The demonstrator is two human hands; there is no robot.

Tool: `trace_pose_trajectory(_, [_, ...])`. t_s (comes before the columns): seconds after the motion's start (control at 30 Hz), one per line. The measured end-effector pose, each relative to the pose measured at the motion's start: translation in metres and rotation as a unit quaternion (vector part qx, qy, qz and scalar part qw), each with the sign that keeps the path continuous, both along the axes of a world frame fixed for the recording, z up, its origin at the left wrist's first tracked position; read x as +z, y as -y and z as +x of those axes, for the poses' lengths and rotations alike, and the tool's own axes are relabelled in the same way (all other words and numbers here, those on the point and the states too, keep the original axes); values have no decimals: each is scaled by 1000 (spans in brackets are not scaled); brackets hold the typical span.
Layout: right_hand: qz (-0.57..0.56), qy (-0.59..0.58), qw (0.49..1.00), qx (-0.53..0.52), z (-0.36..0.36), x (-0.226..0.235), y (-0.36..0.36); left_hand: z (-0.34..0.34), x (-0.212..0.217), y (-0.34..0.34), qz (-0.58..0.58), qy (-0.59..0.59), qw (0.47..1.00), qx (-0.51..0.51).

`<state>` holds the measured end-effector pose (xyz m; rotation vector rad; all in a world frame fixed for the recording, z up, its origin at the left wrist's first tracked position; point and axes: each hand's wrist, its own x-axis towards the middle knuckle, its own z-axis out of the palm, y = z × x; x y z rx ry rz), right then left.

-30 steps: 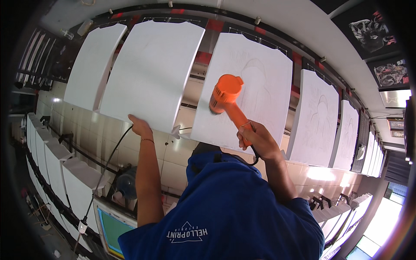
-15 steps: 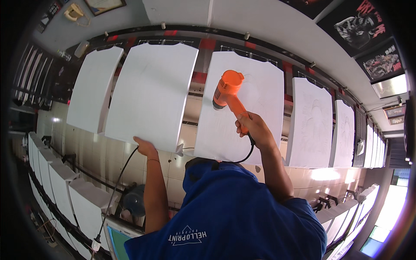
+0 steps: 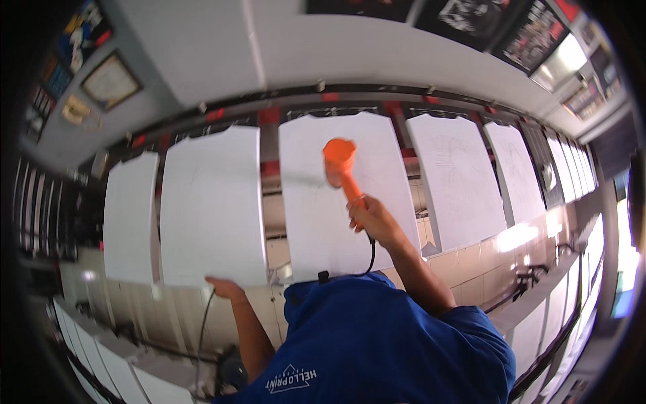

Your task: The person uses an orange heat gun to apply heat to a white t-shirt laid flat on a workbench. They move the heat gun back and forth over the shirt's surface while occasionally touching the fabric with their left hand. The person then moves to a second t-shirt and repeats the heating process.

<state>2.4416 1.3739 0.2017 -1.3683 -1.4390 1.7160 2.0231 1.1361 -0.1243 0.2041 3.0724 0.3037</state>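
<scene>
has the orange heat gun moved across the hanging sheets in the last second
Yes. The orange heat gun in the right hand was at the middle white sheet's left edge; now it points near that sheet's centre.

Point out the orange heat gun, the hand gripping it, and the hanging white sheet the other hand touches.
orange heat gun (image 3: 341, 168), head view, on its barrel just below the nozzle.
right hand (image 3: 370, 219), head view, on the back of the hand.
hanging white sheet (image 3: 212, 202), head view, on its bare middle.

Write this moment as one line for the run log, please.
right hand: holds orange plastic handheld blower, nozzle up, before middle white hanging sheet | left hand: at lower edge of neighbouring white sheet
</scene>
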Motion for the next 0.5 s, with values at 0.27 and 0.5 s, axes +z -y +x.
trace_pose_trajectory(0.27, [-2, 57, 998, 13, 37, 9, 33, 30, 63, -28, 510, 114, 801, 294])
trace_pose_trajectory(0.5, [-46, 99, 993, 41, 80, 34, 58, 41, 80, -32, 568, 148, 775, 235])
